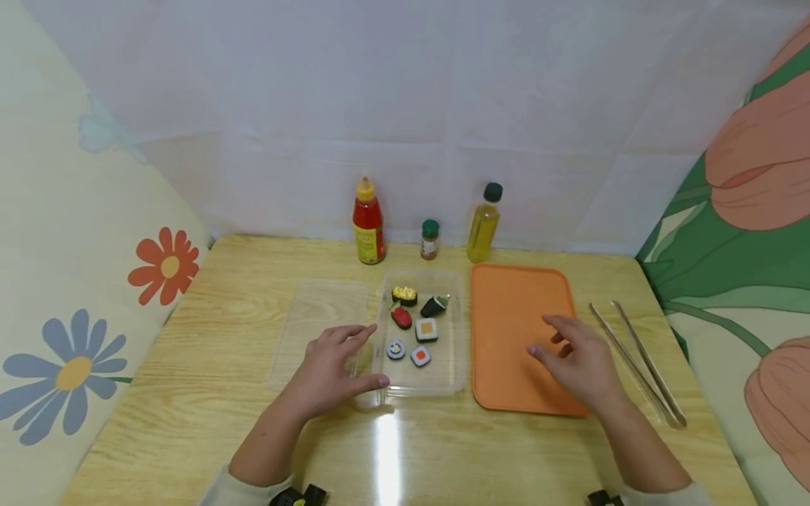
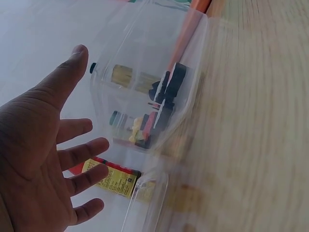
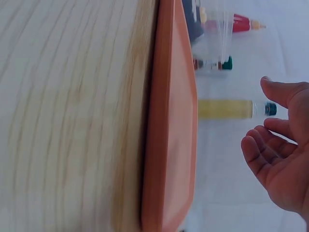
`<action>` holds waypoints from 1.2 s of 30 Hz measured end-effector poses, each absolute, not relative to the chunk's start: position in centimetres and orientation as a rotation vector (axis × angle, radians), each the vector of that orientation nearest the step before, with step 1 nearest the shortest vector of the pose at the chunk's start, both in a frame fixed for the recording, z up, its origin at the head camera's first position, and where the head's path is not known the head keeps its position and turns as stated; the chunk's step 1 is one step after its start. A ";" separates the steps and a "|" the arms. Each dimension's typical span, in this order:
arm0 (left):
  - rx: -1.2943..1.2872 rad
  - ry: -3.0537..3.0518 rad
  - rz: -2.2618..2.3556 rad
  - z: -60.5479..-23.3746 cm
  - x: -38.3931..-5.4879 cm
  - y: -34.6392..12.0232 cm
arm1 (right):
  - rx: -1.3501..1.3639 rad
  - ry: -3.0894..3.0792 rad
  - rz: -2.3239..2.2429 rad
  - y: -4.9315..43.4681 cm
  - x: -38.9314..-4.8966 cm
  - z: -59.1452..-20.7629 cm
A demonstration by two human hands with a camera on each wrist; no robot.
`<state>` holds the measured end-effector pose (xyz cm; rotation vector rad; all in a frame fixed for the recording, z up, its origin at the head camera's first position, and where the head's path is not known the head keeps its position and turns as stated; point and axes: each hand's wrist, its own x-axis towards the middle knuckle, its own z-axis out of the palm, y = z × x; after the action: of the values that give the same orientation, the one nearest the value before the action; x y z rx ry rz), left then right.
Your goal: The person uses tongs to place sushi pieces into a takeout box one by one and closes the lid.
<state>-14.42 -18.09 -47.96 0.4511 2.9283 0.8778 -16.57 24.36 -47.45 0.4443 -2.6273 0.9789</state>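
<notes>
My left hand [image 1: 329, 369] hovers by the left edge of a clear plastic container [image 1: 449, 376], thumb and fingers spread. In the left wrist view that hand [image 2: 48, 145] holds nothing. Inside the container lie several toy sushi pieces, among them a corn-topped one [image 1: 404, 295], a dark cone-shaped hand roll [image 1: 434, 306], a red-topped piece [image 1: 401, 317] and a square roll [image 1: 427, 329]. A clear lid [image 1: 304, 316] lies to its left, partly hidden by my hand. Above the orange tray [image 1: 512, 309], my right hand [image 1: 579, 362] is loosely curved, with nothing in it.
Along the back stand a red sauce bottle [image 1: 369, 228], a small green-capped spice jar [image 1: 429, 240] and an oil bottle [image 1: 484, 228]. Metal tongs [image 1: 645, 372] lie right of the tray. White cloth [image 1: 405, 105] hangs behind the wooden table [image 1: 209, 337].
</notes>
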 end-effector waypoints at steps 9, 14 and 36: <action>0.379 2.949 0.869 -47.5 -14.1 -19.5 | 0.609 -2.611 1.069 19.7 -16.9 -46.8; 0.350 2.970 0.876 -47.1 -14.0 -20.5 | 0.672 -2.640 1.122 17.4 -17.2 -46.1; 0.202 2.989 0.923 -45.8 -12.7 -26.7 | 0.986 -2.767 1.239 7.1 -17.7 -43.7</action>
<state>-12.65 -26.67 -45.80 0.2019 2.9894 0.9234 -17.70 7.13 -43.69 0.9860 -2.7667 1.2391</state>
